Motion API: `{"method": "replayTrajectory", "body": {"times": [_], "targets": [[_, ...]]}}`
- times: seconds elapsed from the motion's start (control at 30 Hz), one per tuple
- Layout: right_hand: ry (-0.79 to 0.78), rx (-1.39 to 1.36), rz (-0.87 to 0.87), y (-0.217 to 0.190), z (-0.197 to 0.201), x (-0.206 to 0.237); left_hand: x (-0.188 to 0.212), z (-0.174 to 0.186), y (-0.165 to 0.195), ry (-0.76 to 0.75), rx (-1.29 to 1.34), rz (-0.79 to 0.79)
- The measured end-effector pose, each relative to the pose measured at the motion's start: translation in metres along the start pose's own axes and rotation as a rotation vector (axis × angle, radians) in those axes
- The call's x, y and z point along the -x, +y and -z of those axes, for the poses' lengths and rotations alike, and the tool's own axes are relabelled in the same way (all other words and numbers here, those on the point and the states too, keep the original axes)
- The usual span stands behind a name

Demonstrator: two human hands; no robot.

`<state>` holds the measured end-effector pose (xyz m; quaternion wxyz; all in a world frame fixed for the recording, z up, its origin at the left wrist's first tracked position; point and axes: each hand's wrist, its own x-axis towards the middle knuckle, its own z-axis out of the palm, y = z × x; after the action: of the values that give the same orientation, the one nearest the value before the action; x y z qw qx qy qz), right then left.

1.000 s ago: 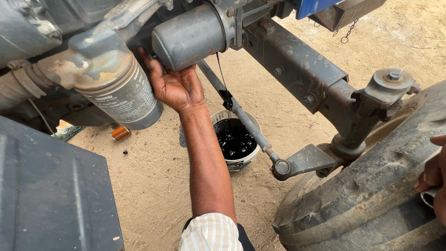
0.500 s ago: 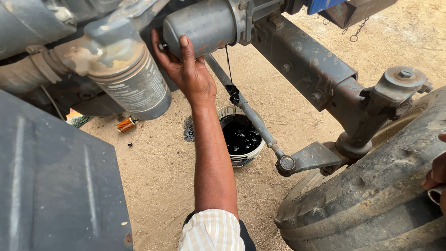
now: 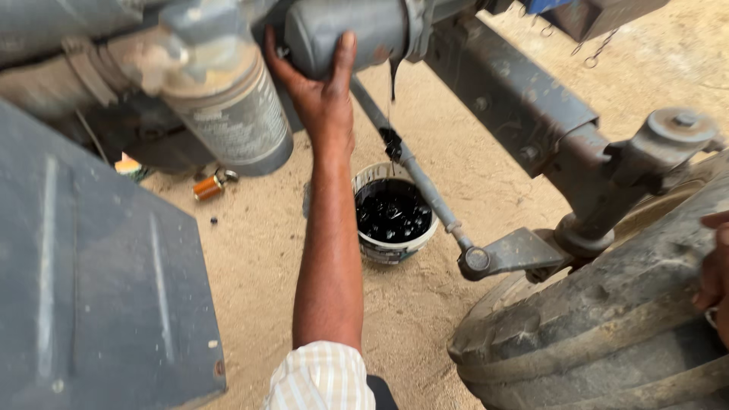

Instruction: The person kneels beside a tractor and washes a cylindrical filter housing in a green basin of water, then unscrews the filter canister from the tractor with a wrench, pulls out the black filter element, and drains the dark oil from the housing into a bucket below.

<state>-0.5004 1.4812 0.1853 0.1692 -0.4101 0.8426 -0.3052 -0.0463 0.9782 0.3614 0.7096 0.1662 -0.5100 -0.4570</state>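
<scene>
Grey filter canister (image 3: 345, 30), left hand (image 3: 323, 102) gripping, steering rod (image 3: 414, 171), bucket (image 3: 393, 247) beneath

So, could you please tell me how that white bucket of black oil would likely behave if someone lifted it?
The bucket looks nearly full of black liquid, so probably heavy and apt to slosh. Oil is dripping in from above, so its rim may be slippery. It sits on loose sand, so probably tips easily.

My right hand (image 3: 714, 277) is cut off by the right edge, resting on the tyre (image 3: 607, 326). My left palm (image 3: 323, 99) is hidden against the grey canister (image 3: 345, 30), whose top leaves the frame.
</scene>
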Motion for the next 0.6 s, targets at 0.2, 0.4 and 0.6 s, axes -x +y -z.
{"method": "replayTrajectory", "body": {"times": [0.2,0.4,0.6], "targets": [[-0.217,-0.029,-0.018,0.009,0.013,-0.011,0.004,-0.004,-0.005,0.102,0.009,-0.062],[0.040,-0.023,-0.073,0.015,0.001,0.006,0.004,-0.002,-0.007,0.104,0.121,-0.048],[0.216,-0.071,-0.086,0.012,-0.011,0.020,0.002,0.002,-0.008,0.104,0.163,-0.035]]}}
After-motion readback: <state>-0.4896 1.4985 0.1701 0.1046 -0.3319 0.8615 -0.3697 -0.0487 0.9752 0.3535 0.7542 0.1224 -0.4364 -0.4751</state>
